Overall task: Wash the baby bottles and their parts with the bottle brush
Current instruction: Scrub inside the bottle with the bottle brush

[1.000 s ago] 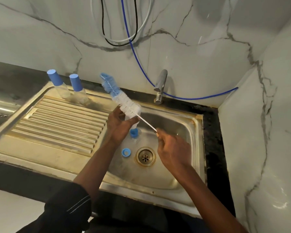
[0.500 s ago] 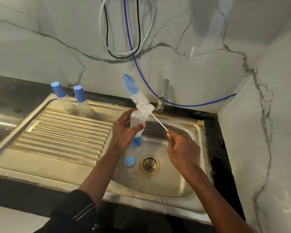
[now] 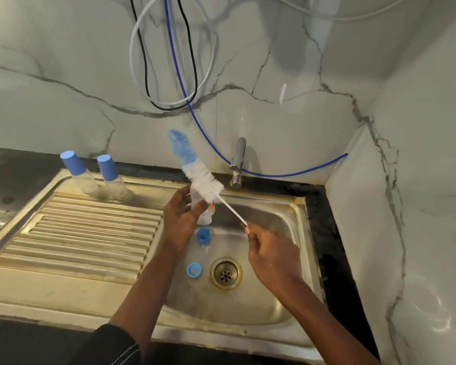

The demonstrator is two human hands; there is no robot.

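Observation:
My left hand [image 3: 181, 219] grips a clear baby bottle [image 3: 204, 213] upright over the sink basin [image 3: 282, 280]. My right hand [image 3: 270, 252] pinches the thin white handle of the bottle brush [image 3: 202, 179]. The brush's white and blue bristles lie outside the bottle, across its upper part, and point up and to the left. A blue part [image 3: 203, 236] sits in the basin just below the bottle, and a blue ring [image 3: 194, 270] lies left of the drain [image 3: 225, 272]. Two bottles with blue caps [image 3: 83, 173] [image 3: 111, 176] stand at the back of the draining board.
A chrome tap [image 3: 238, 162] stands behind the basin. Blue, black and white hoses [image 3: 181, 83] hang on the marble wall above it. The ribbed draining board [image 3: 84, 233] lies to the left, and a marble side wall closes in on the right.
The brush's head has moved right, from left of the bottle to across its top, and stands steeper. Both hands shifted slightly right as the camera tilted up.

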